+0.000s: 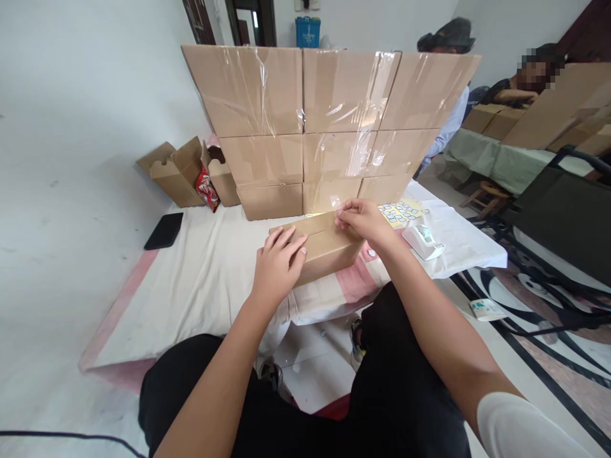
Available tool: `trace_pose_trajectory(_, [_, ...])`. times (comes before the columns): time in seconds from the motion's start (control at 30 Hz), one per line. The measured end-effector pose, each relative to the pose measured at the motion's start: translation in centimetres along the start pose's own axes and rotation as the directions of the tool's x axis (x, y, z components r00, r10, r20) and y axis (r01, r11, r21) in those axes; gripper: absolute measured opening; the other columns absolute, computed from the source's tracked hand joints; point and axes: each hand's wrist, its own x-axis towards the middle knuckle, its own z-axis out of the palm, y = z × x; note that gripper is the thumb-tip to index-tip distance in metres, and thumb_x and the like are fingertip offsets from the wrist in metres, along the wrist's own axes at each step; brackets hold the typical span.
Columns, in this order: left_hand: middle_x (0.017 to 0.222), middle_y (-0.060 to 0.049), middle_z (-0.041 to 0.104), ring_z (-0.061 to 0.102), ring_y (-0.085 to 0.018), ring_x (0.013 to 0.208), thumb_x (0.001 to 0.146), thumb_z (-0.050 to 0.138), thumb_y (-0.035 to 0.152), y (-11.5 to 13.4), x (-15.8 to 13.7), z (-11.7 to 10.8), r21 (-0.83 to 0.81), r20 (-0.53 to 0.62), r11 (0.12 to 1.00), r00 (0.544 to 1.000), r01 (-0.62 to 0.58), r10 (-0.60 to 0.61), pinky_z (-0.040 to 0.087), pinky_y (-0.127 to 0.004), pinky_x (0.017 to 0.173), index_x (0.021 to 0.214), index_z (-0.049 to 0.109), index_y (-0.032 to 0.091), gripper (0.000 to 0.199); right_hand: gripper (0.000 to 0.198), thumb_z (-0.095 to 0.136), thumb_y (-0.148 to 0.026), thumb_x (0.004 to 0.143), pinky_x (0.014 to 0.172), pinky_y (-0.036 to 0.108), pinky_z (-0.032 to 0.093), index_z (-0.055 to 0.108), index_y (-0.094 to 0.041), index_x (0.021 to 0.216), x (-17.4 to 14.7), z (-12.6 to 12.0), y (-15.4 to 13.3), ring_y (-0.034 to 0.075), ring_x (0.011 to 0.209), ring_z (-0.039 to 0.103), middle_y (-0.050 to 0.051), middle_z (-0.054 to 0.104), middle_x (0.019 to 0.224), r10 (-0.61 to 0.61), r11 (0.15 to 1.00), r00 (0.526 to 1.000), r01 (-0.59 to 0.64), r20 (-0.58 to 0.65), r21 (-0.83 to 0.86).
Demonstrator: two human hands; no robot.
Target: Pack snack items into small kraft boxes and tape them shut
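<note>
A small closed cardboard box (324, 245) lies at the table's near edge, with a seam running along its top. My left hand (279, 261) rests on the left end of this box, fingers spread over the lid and thumb near the front edge. Over the right end, my right hand (360, 219) is closed in a pinch at a short piece of clear tape (335, 202), which stands up from the fingertips. A white tape dispenser (424, 242) sits on the table to the right. Part of the box top is hidden under both hands.
Stacked, taped cartons (334, 95) form a wall behind the box. Open cartons (179, 172) and a red packet (207, 191) stand left, near a black phone-like slab (164, 231). A yellow sticker sheet (403, 213) lies right. A folding chair (568, 210) and other people are farther right.
</note>
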Motion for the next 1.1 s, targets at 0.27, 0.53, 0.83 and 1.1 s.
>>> trace_pose_trajectory(0.27, [0.156, -0.001, 0.053, 0.041, -0.031, 0.147, 0.104, 0.044, 0.034, 0.2, -0.2, 0.0, 0.018, 0.004, 1.0, 1.0, 0.008, -0.008, 0.049, -0.058, 0.106, 0.133, 0.066, 0.03, 0.037, 0.06, 0.067, -0.011, 0.074, 0.049, 0.023, 0.028, 0.059, -0.013, 0.134, -0.9, -1.0, -0.8, 0.01, 0.052, 0.044, -0.001, 0.069, 0.066, 0.114, 0.991, 0.988, -0.105, 0.107, -0.086])
trace_pose_trajectory(0.53, [0.156, -0.001, 0.053, 0.041, -0.031, 0.147, 0.103, 0.044, 0.034, 0.3, -0.2, -0.1, 0.027, 0.007, 1.0, 1.0, 0.003, -0.003, 0.05, -0.058, 0.105, 0.132, 0.066, 0.03, 0.037, 0.087, 0.061, -0.006, 0.081, 0.044, 0.022, 0.025, 0.033, -0.017, 0.162, -1.4, -0.5, -1.4, 0.009, 0.045, 0.032, -0.002, 0.067, 0.062, 0.149, 0.987, 0.981, -0.141, 0.122, -0.074])
trace_pose_trajectory(0.83, [0.157, -0.002, 0.051, 0.04, -0.03, 0.148, 0.104, 0.043, 0.035, 0.3, -0.2, -0.1, 0.028, 0.019, 1.0, 1.0, 0.011, -0.012, 0.048, -0.058, 0.107, 0.133, 0.066, 0.031, 0.038, 0.063, 0.057, -0.009, 0.083, 0.042, 0.021, 0.019, 0.056, -0.015, 0.146, -1.4, -0.3, -1.5, 0.006, 0.041, 0.025, -0.003, 0.062, 0.059, 0.127, 0.992, 0.977, -0.127, 0.171, -0.008])
trace_pose_trajectory(1.1, [0.156, -0.003, 0.052, 0.04, -0.031, 0.147, 0.103, 0.044, 0.035, 0.5, -0.2, -0.2, 0.033, 0.017, 0.999, 1.0, 0.019, -0.019, 0.048, -0.057, 0.108, 0.132, 0.067, 0.031, 0.038, 0.04, 0.059, -0.01, 0.076, 0.044, 0.024, 0.025, 0.075, -0.013, 0.113, -0.9, 0.3, -0.6, 0.008, 0.044, 0.033, -0.001, 0.064, 0.06, 0.14, 0.982, 0.98, -0.119, 0.14, -0.147])
